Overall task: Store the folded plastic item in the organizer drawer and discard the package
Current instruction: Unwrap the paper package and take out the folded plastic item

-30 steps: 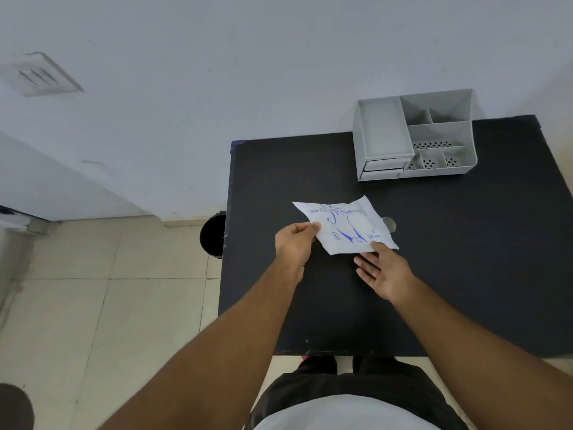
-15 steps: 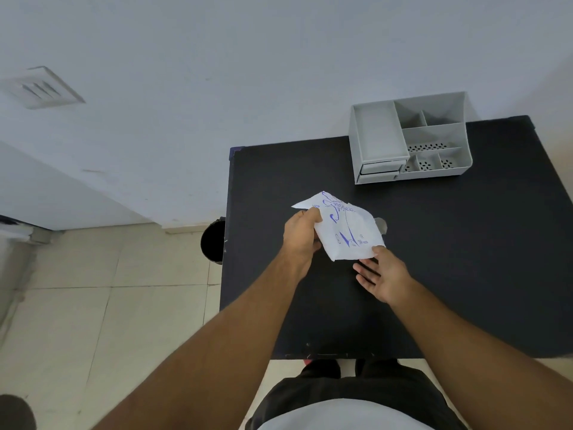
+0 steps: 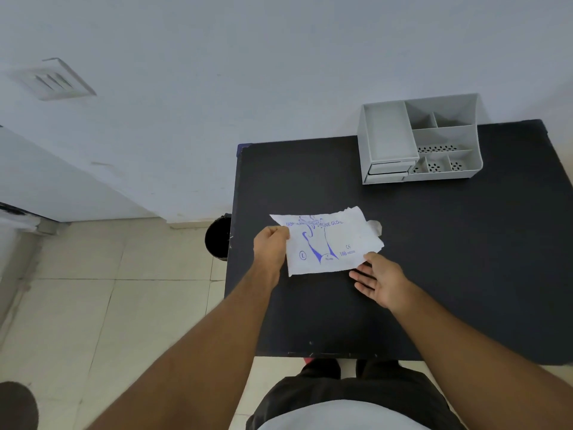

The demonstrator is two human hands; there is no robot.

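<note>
A white package point(image 3: 328, 243) with blue glove print is held above the black table point(image 3: 434, 259). My left hand point(image 3: 271, 248) pinches its left edge. My right hand point(image 3: 379, 280) is open, palm up, with fingertips touching the package's lower right corner. A bit of clear folded plastic point(image 3: 375, 226) pokes out behind the package's right edge. The grey organizer point(image 3: 418, 141) stands at the back of the table, its two small drawers point(image 3: 389, 172) closed at its front left.
A black waste bin point(image 3: 218, 237) stands on the tiled floor just left of the table. The white wall runs behind the table. My legs are at the table's near edge.
The package was lifted and crumpled half a second ago and is now spread flatter and wider between my hands. My left hand has kept its grip; the right hand stays under the right corner.
</note>
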